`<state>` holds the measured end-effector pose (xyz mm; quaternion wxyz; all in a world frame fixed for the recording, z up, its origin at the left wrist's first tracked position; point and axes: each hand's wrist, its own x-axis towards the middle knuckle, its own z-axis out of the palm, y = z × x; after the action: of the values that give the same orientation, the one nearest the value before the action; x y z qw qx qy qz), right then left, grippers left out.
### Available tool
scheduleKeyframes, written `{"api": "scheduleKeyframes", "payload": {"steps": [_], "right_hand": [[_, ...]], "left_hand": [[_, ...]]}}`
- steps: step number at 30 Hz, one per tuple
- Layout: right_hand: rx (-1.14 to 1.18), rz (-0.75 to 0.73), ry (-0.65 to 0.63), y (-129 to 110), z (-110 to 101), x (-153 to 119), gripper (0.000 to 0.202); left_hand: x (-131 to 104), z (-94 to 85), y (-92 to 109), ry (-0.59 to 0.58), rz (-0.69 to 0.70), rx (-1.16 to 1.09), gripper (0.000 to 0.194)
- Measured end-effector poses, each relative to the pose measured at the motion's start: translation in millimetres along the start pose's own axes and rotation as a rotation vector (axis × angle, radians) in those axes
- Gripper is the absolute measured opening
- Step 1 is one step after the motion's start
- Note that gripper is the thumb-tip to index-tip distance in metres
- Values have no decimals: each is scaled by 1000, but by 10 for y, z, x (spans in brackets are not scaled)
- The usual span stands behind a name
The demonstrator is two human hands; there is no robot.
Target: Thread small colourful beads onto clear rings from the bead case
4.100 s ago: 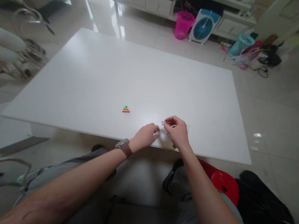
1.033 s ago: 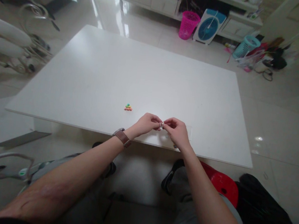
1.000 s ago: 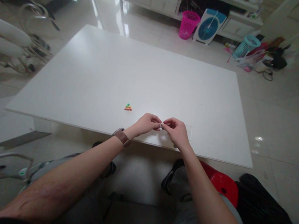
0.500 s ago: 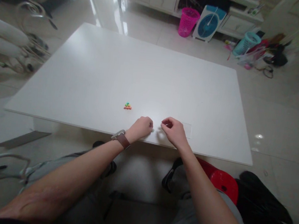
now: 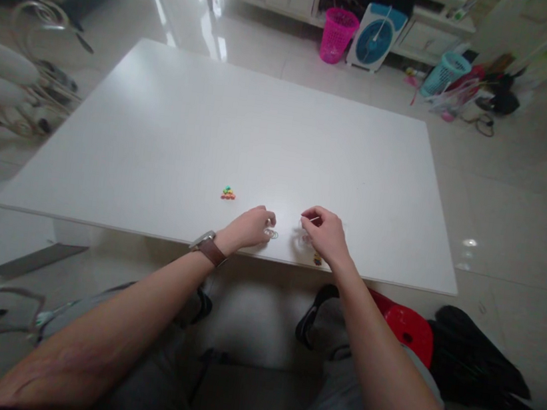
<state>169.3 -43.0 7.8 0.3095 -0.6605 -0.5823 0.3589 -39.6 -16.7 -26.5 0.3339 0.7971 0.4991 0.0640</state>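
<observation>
On the white table (image 5: 262, 136) lies a small heap of green, yellow and orange pieces (image 5: 228, 193). My left hand (image 5: 254, 225) rests near the front edge, its fingers curled apart over some small clear rings (image 5: 271, 233). To its right, my right hand (image 5: 323, 230) pinches something thin and clear, too faint to make out. Under that hand are faint clear shapes on the table. Small yellow and dark pieces (image 5: 317, 258) lie beside the right wrist, close to the front edge.
Beyond the table, a pink basket (image 5: 336, 36), a blue and white fan (image 5: 377, 38) and a light blue basket (image 5: 445, 74) stand on the floor. A red stool (image 5: 410, 334) is below the front edge at right.
My left hand has moved slightly left and its fingers have loosened, showing the clear rings. My right hand has shifted slightly right, and the yellow and dark pieces now show beside it.
</observation>
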Motion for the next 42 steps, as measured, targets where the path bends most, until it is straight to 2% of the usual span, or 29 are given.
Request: {"api": "scheduleKeyframes", "payload": {"steps": [7,12,16,20,23,28,34,42], "right_hand": [[-82,4,65,-9,-155,41,10],[-274,44,87,57,-287,82,14],[-513,71,-56,132,-339,80,16],[-675,101,-257,145,-294,47,12],[-735,90,-350,117,-244,29,16],[-804,79,-396,75,-206,1,19],[-827,70,-444,146,-147,-21,27],[-942,78,-482,139,-57,-27,25]], "left_hand": [[-24,102,-14,31,71,81,26],[-42,65,-29,6,66,95,27],[-57,-6,-39,-15,55,71,25],[-54,-62,-58,29,25,44,20],[-42,-77,-50,70,16,37,18],[-16,-70,3,94,33,33,20],[-25,-70,26,86,27,34,19],[-42,-85,85,70,28,56,22]]}}
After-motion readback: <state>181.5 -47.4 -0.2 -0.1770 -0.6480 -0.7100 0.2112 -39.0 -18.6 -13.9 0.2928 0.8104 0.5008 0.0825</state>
